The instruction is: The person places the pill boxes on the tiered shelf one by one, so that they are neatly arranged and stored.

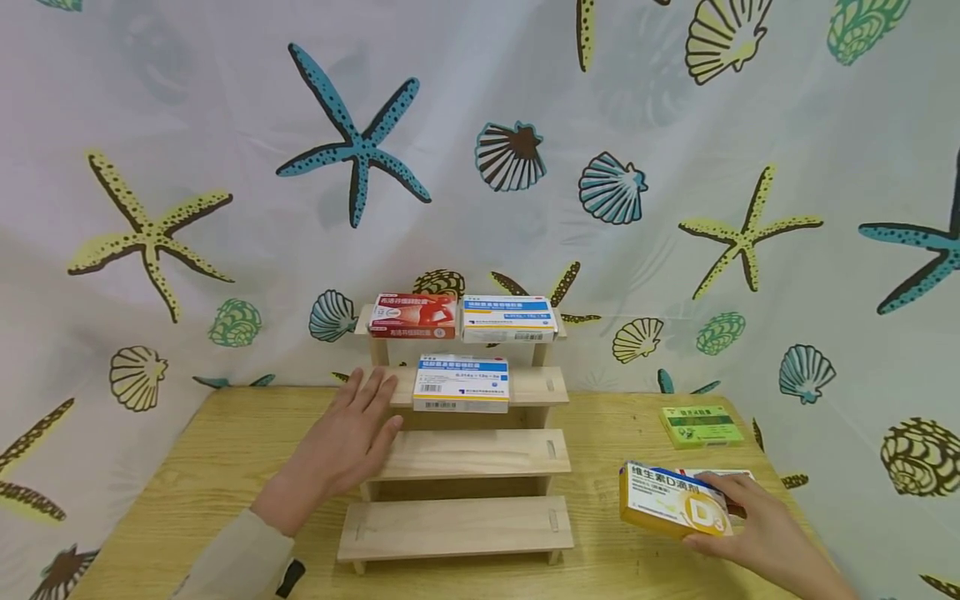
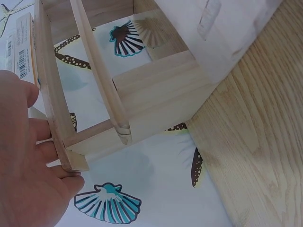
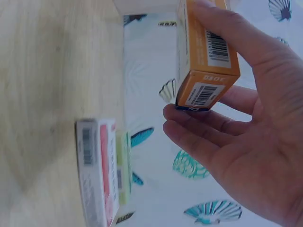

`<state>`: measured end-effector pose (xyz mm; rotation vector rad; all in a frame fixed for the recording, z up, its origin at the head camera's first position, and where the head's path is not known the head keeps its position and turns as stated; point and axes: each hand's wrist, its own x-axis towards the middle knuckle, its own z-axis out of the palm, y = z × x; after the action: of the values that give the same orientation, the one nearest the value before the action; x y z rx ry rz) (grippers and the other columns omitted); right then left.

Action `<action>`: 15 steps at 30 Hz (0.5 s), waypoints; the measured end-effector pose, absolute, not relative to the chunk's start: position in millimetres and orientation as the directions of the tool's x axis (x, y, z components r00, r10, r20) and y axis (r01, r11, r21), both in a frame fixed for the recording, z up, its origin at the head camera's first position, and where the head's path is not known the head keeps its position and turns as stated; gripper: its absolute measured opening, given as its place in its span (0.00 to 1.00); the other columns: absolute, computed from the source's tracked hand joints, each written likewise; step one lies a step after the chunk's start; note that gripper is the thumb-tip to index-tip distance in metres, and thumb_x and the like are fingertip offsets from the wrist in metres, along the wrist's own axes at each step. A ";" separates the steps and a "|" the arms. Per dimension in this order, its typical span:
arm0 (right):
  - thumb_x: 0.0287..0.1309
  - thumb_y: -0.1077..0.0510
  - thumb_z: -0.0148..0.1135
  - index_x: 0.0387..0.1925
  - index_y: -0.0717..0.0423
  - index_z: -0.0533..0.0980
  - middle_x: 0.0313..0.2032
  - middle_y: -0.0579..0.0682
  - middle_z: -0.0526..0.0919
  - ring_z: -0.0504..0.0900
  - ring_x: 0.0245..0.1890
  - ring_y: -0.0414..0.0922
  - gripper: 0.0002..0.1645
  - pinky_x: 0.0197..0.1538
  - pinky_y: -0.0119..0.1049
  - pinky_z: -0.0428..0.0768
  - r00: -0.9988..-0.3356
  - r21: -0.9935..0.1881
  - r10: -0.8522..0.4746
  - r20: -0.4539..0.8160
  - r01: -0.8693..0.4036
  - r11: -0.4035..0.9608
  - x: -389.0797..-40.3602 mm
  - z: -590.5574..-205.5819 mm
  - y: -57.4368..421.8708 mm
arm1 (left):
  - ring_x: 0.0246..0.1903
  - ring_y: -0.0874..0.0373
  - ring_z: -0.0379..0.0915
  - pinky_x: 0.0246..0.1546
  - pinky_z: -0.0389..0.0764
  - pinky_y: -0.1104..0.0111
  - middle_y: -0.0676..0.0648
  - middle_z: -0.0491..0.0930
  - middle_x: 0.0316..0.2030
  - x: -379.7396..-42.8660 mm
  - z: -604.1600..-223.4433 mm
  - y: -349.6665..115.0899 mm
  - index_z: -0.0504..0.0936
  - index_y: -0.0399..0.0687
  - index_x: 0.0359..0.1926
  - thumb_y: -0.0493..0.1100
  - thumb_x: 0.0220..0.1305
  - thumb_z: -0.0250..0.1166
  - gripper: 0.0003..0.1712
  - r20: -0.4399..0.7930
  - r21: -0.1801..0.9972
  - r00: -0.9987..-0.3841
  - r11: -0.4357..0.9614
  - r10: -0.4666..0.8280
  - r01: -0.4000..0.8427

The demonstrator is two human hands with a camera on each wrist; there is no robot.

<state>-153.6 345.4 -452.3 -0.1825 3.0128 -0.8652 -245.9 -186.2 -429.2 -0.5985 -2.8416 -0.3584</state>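
My right hand (image 1: 757, 529) grips an orange and white vitamin D3 medicine box (image 1: 675, 502) between thumb and fingers, raised above the table's right side. The right wrist view shows that box's orange barcode end (image 3: 206, 92). My left hand (image 1: 345, 442) rests with extended fingers against the left end of a stepped wooden rack (image 1: 472, 454), its fingertips partly behind the board in the left wrist view. On the second tier from the top lies a blue and white medicine box (image 1: 461, 383). The top tier bears a red medicine box (image 1: 412, 317) and another blue and white box (image 1: 507, 319).
A green and yellow box (image 1: 701, 426) lies on the wooden table (image 1: 255, 425) at the back right. Closer in, a white and red box (image 3: 97, 172) is partly hidden by my right hand in the head view. A patterned curtain (image 1: 450, 242) surrounds the table.
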 end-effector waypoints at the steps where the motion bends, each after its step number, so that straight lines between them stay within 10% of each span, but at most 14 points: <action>1: 0.46 0.38 0.85 0.70 0.59 0.75 0.57 0.57 0.80 0.85 0.51 0.47 0.54 0.49 0.29 0.87 -0.991 -0.541 -0.121 0.048 -0.128 0.831 -154.9 -450.1 340.0 | 0.81 0.27 0.45 0.81 0.55 0.40 0.30 0.56 0.80 -245.8 -428.7 -186.4 0.58 0.33 0.81 0.54 0.84 0.46 0.37 0.256 0.192 -0.894 0.887 0.368 0.420; 15: 0.46 0.34 0.83 0.69 0.55 0.76 0.58 0.51 0.83 0.82 0.49 0.42 0.53 0.49 0.35 0.85 -0.958 -0.550 -0.262 0.121 -0.284 0.785 -177.7 -428.5 274.3 | 0.81 0.27 0.45 0.81 0.54 0.39 0.30 0.55 0.81 -246.7 -430.0 -187.1 0.58 0.33 0.81 0.55 0.83 0.46 0.39 0.245 0.198 -0.900 0.890 0.361 0.411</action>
<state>-177.7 274.3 -428.5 -0.4590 3.0036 -0.9357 -246.7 -187.1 -430.0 -0.5902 -2.8563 -0.3634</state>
